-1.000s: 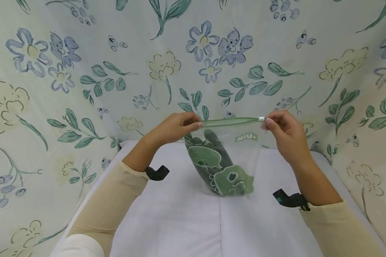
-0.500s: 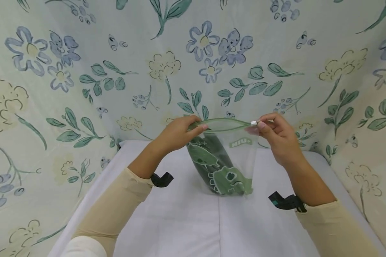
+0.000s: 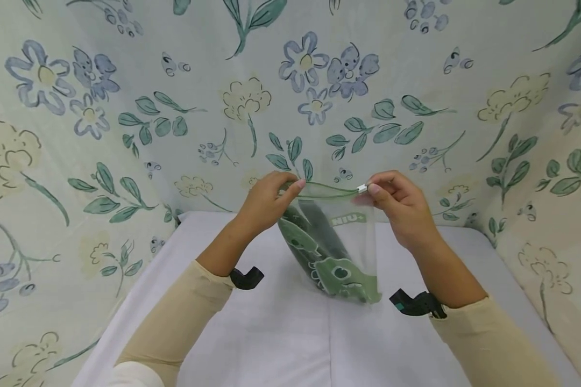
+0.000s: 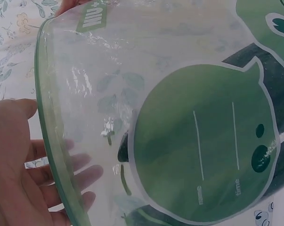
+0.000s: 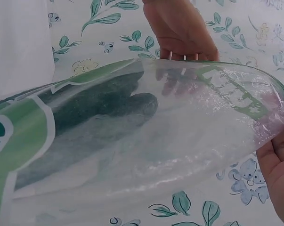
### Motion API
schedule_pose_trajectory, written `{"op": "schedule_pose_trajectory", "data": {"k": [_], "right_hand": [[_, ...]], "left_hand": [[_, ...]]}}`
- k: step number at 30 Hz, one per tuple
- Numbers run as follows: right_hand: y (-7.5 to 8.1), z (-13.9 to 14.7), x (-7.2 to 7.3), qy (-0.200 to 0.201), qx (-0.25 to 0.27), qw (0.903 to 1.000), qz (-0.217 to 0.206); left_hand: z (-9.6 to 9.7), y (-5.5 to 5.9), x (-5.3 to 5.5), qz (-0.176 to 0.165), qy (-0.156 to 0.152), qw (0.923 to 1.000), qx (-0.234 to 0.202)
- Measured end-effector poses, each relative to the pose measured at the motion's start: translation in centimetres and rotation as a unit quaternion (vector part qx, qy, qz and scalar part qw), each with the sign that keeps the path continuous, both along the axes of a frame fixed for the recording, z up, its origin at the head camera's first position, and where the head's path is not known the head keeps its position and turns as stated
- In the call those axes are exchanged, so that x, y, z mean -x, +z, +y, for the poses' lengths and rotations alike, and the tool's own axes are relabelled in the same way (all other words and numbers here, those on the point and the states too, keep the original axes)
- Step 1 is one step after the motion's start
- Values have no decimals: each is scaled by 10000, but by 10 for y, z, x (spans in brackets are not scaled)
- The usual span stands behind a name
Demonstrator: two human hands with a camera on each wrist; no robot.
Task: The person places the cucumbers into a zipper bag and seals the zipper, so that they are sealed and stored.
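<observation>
A clear slider zip bag (image 3: 355,236) with green cartoon prints and a "NIU+" label stands on the table, leaning a little. Several dark green cucumbers (image 5: 109,101) show through its plastic. My left hand (image 3: 266,200) holds the left end of the green-edged mouth, thumb on the near side and fingers on the far side. In the left wrist view those fingers (image 4: 87,176) are visible through the plastic. At the right end, my right hand (image 3: 402,209) pinches the white slider (image 3: 362,188) between thumb and fingers. Between the hands the mouth gapes slightly.
The table (image 3: 271,333) wears a white cloth with a crease down its middle. Behind and on both sides hangs floral fabric (image 3: 198,86). A black wrist mount juts inward from each forearm, the left mount (image 3: 248,278) and the right mount (image 3: 413,302).
My right hand and the slider have shifted left, and the bag's top has come partly along. The mouth bulged wider half a second ago and is narrower now. Both hands keep their hold.
</observation>
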State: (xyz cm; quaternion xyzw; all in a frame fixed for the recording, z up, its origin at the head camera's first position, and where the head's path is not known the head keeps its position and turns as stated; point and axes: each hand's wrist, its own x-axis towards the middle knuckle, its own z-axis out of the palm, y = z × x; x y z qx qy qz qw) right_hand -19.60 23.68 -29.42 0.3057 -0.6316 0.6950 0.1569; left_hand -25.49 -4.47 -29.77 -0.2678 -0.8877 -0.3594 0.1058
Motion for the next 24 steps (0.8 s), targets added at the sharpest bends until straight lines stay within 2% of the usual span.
{"op": "schedule_pose_trajectory", "data": {"k": [5,10,13,17,20,24], "right_hand": [[4,-7,-2,24,-209,9998,26],[5,-15,-5,15,-383,9993,-9],[4,-19,-7,-155,-551,9983,-112],[2,-26,-10,-502,-1025,9932,-238],[1,-31,-12,-778,-1420,9865,-260],[1,-36,-13,-1012,-1609,9814,-257]], "left_hand": [[4,2,-4,132,-152,9994,-277],[16,10,-16,313,-668,9946,-724],[26,13,-25,612,-973,9897,-850],[38,12,-32,1083,-1082,9854,-741],[43,11,-35,1051,-1099,9851,-806],[43,11,-37,757,-1184,9842,-1081]]}}
